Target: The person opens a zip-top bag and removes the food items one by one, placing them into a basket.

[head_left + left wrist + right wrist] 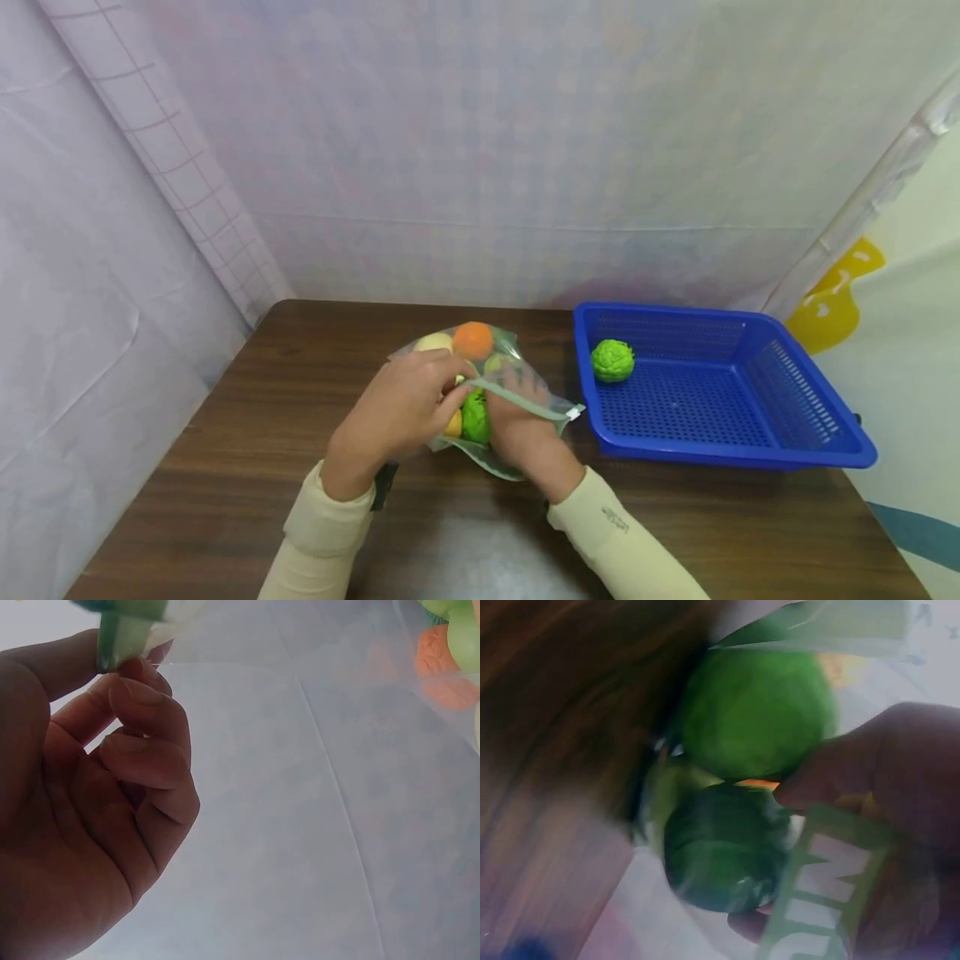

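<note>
My left hand (408, 398) pinches the green edge of a clear zip bag (534, 400) between thumb and fingers. Inside the bag lie an orange fruit (472, 341), a pale yellow fruit (433, 342) and a bumpy green fruit (476, 417). My right hand (521, 421) reaches into the bag's mouth, its fingers seen through the plastic. In the blurred right wrist view, thumb and a fingertip sit on either side of a dark green round fruit (724, 851). A brighter green fruit (757, 716) lies beside it.
To the right on the brown wooden table (225, 433) stands a blue plastic basket (720, 454) with perforated walls. One bumpy green fruit (612, 361) lies in its left side. A white slider (574, 412) sits at the bag's right corner. Pale curtains (487, 167) hang behind the table.
</note>
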`<state>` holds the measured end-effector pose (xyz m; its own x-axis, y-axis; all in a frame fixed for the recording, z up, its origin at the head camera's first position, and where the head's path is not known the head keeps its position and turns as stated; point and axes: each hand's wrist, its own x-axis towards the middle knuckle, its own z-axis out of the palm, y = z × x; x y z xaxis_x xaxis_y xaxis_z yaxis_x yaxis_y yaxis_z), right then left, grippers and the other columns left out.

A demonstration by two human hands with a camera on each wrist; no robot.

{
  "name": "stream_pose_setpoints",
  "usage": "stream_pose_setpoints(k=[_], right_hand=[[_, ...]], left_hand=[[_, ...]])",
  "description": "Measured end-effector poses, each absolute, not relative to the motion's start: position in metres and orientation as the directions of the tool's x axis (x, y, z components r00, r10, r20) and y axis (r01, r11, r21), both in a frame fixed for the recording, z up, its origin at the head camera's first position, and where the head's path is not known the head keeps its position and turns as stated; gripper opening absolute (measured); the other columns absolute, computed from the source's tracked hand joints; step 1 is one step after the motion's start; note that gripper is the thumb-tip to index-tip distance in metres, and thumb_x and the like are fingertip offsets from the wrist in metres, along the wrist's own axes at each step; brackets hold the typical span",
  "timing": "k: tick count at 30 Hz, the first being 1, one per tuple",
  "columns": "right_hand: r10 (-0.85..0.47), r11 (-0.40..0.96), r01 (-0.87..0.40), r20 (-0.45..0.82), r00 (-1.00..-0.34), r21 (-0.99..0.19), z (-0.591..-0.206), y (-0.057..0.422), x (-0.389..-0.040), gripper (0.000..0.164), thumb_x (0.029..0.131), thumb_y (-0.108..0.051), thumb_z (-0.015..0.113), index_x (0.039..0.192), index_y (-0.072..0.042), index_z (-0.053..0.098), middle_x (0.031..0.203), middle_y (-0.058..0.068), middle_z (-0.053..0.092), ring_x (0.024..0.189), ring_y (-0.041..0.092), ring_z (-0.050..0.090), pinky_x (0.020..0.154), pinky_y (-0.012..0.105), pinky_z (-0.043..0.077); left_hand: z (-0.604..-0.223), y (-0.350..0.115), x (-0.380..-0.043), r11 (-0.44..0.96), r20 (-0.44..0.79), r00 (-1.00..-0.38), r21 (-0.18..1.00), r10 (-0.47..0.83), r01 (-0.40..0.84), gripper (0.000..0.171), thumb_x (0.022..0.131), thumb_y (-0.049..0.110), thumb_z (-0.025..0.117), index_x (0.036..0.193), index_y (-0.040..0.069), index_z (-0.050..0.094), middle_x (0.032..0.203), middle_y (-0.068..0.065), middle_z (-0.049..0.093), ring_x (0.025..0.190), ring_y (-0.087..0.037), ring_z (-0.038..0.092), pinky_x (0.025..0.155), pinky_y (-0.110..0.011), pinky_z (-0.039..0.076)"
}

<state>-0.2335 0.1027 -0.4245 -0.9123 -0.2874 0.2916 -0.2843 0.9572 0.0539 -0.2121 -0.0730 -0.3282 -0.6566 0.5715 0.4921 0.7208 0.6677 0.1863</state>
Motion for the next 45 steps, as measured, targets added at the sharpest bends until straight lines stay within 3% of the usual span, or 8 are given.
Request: stream_pose_setpoints(k=[5, 12, 19, 22, 26, 28, 37, 45], right_hand=[[-0.224, 0.973, -0.231, 0.217, -0.95, -0.005, -0.428, 0.103, -0.241, 0.04, 0.087, -0.011, 0.069, 0.126, -0.017, 0.065, 0.135, 0.015, 0.054, 0.127, 0.042, 0.053, 0.106, 0.053, 0.045], [-0.218, 0.975, -0.219, 0.272, -0.937, 0.025, -0.43, 0.101, -0.24, 0.029, 0.09, -0.009, 0.065, 0.117, -0.018, 0.069, 0.128, 0.016, 0.058, 0.12, 0.04, 0.058, 0.099, 0.052, 0.05], [-0.229, 0.973, -0.226, 0.275, -0.934, 0.043, -0.425, 0.102, -0.237, 0.036, 0.084, -0.011, 0.073, 0.119, -0.018, 0.068, 0.127, 0.016, 0.056, 0.12, 0.042, 0.056, 0.1, 0.054, 0.049], [-0.261, 0.965, -0.246, 0.352, -0.899, 0.088, -0.425, 0.102, -0.233, 0.034, 0.08, -0.015, 0.077, 0.113, -0.018, 0.069, 0.122, 0.014, 0.059, 0.113, 0.04, 0.059, 0.094, 0.052, 0.052], [-0.319, 0.948, -0.256, 0.525, -0.789, 0.19, -0.425, 0.103, -0.226, 0.032, 0.077, -0.018, 0.08, 0.106, -0.018, 0.069, 0.115, 0.011, 0.063, 0.102, 0.036, 0.065, 0.081, 0.048, 0.056], [-0.338, 0.941, -0.26, 0.563, -0.754, 0.217, -0.422, 0.103, -0.221, 0.039, 0.074, -0.021, 0.082, 0.109, -0.02, 0.067, 0.115, 0.01, 0.063, 0.101, 0.035, 0.064, 0.079, 0.046, 0.056], [-0.389, 0.921, -0.335, 0.45, -0.804, 0.199, -0.404, 0.099, -0.204, 0.056, 0.068, -0.017, 0.084, 0.119, -0.027, 0.065, 0.116, 0.007, 0.062, 0.096, 0.03, 0.057, 0.077, 0.043, 0.05], [-0.414, 0.907, -0.411, 0.358, -0.837, 0.09, -0.39, 0.099, -0.191, 0.062, 0.069, -0.003, 0.083, 0.123, -0.024, 0.063, 0.104, 0.007, 0.065, 0.067, 0.024, 0.064, 0.046, 0.038, 0.052]], left_hand=[[-0.331, -0.07, -0.213, 0.652, 0.474, -0.655, 0.2, 0.589, 0.731, 0.004, 0.093, 0.017, 0.071, 0.095, 0.016, 0.075, 0.077, 0.01, 0.055, 0.064, -0.005, 0.045, 0.059, -0.021, 0.04], [-0.331, -0.07, -0.212, 0.658, 0.465, -0.665, 0.208, 0.584, 0.723, 0.005, 0.094, 0.018, 0.07, 0.096, 0.016, 0.075, 0.078, 0.011, 0.055, 0.064, -0.004, 0.044, 0.058, -0.021, 0.04], [-0.331, -0.069, -0.212, 0.653, 0.471, -0.657, 0.202, 0.589, 0.73, 0.006, 0.094, 0.017, 0.071, 0.097, 0.016, 0.076, 0.078, 0.01, 0.055, 0.063, -0.004, 0.044, 0.057, -0.02, 0.039], [-0.331, -0.069, -0.212, 0.656, 0.472, -0.659, 0.201, 0.586, 0.727, 0.007, 0.094, 0.017, 0.07, 0.097, 0.016, 0.076, 0.077, 0.01, 0.055, 0.062, -0.004, 0.043, 0.056, -0.02, 0.038], [-0.331, -0.07, -0.212, 0.662, 0.476, -0.664, 0.204, 0.576, 0.721, 0.007, 0.094, 0.016, 0.07, 0.097, 0.015, 0.076, 0.075, 0.01, 0.053, 0.062, -0.004, 0.043, 0.054, -0.02, 0.038], [-0.331, -0.07, -0.213, 0.664, 0.48, -0.665, 0.203, 0.573, 0.719, 0.008, 0.093, 0.015, 0.069, 0.097, 0.016, 0.076, 0.075, 0.01, 0.053, 0.062, -0.004, 0.042, 0.054, -0.02, 0.037], [-0.331, -0.07, -0.215, 0.669, 0.497, -0.655, 0.182, 0.57, 0.721, 0.009, 0.091, 0.013, 0.07, 0.097, 0.016, 0.077, 0.075, 0.009, 0.053, 0.064, -0.005, 0.043, 0.055, -0.02, 0.037], [-0.33, -0.07, -0.214, 0.679, 0.501, -0.66, 0.18, 0.559, 0.712, 0.008, 0.092, 0.014, 0.071, 0.098, 0.016, 0.076, 0.077, 0.01, 0.055, 0.064, -0.004, 0.044, 0.055, -0.02, 0.038]])
